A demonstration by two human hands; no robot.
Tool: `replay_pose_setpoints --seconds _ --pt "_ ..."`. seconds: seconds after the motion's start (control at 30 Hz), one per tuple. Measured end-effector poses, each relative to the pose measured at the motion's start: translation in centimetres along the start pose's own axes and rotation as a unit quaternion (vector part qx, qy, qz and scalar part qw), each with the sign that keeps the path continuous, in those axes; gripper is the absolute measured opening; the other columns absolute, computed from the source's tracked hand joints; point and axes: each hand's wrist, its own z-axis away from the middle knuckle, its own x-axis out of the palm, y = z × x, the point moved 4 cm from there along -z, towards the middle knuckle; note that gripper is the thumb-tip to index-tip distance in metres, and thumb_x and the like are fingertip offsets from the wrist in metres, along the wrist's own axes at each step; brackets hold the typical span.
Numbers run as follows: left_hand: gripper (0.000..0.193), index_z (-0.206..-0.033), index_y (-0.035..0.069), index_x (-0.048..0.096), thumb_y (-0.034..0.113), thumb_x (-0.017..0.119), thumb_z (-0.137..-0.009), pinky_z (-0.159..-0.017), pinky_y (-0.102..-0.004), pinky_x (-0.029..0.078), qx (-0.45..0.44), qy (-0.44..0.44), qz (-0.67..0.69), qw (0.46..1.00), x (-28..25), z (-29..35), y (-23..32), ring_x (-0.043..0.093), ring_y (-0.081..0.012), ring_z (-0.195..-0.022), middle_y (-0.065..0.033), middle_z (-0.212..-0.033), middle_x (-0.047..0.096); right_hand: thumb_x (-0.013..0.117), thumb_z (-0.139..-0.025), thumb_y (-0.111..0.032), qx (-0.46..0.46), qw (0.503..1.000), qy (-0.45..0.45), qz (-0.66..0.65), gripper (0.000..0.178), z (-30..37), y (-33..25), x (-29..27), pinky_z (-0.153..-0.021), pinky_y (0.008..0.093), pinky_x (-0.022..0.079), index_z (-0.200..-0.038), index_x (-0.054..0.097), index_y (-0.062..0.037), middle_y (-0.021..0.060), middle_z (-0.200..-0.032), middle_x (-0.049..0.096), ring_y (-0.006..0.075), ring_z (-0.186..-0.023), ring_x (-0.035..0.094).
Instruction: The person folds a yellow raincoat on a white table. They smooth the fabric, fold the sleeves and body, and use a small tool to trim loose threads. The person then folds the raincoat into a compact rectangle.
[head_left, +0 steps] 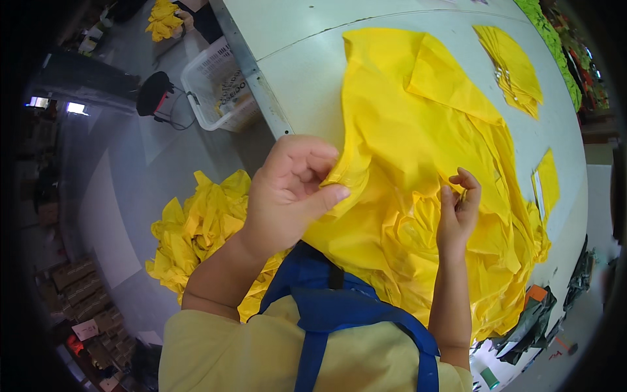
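A large sheet of thin, shiny yellow fabric (392,124) spreads over the table and hangs down in folds toward my body. At its left edge, my left hand (287,193) pinches a doubled, hem-like border between thumb and fingers, lifting it off the table. My right hand (459,212) is over the right part of the same fabric, its fingers curled and the thumb close to them. A raised fold of the fabric runs up to these fingertips and seems gripped there. Below and between the hands the fabric bunches into crumpled folds.
The pale table (294,39) has a metal edge on its left. Stacked yellow pieces (513,68) and another yellow piece (547,183) lie on the right. Left of me are a crumpled yellow heap (202,219) and a white plastic basket (202,78). Another person's hand (188,19) holds yellow fabric.
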Motion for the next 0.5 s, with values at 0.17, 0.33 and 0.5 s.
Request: replay_pose_setpoints --seconds 0.17,0.33,0.5 --pt "0.016 -0.104 -0.001 0.055 -0.006 0.054 -0.089 -0.070 -0.0202 0.046 0.014 -0.035 -0.057 0.998 2.4 0.4 -0.1 0.055 -0.0058 -0.081 -0.0045 -0.098 0.059 0.068 -0.073 0.007 -0.183 0.959 -0.212 -0.042 0.019 3.0 -10.1 3.9 -0.050 0.0221 0.040 -0.089 0.066 -0.0028 0.0069 -0.077 0.061 0.0135 -0.061 0.053" --pt "0.015 -0.104 -0.003 0.058 -0.005 0.053 -0.090 -0.073 -0.0201 0.049 -0.029 -0.032 -0.097 0.994 3.5 1.0 0.4 0.059 -0.0068 -0.084 -0.0059 -0.093 0.063 0.074 -0.072 0.001 -0.123 0.975 -0.184 -0.020 0.017 3.6 -10.5 3.7 -0.048 0.0224 0.037 -0.086 0.065 -0.0031 0.0052 -0.075 0.061 0.0111 -0.054 0.047" --pt "0.015 -0.103 -0.003 0.060 -0.005 0.055 -0.088 -0.074 -0.0210 0.051 0.014 -0.039 -0.116 0.992 4.0 1.4 0.4 0.062 -0.0088 -0.084 -0.0072 -0.092 0.065 0.074 -0.071 0.001 -0.154 0.975 -0.157 0.030 0.017 4.3 -10.6 3.3 -0.050 0.0250 0.042 -0.085 0.065 -0.0024 0.0079 -0.074 0.062 0.0160 -0.055 0.053"
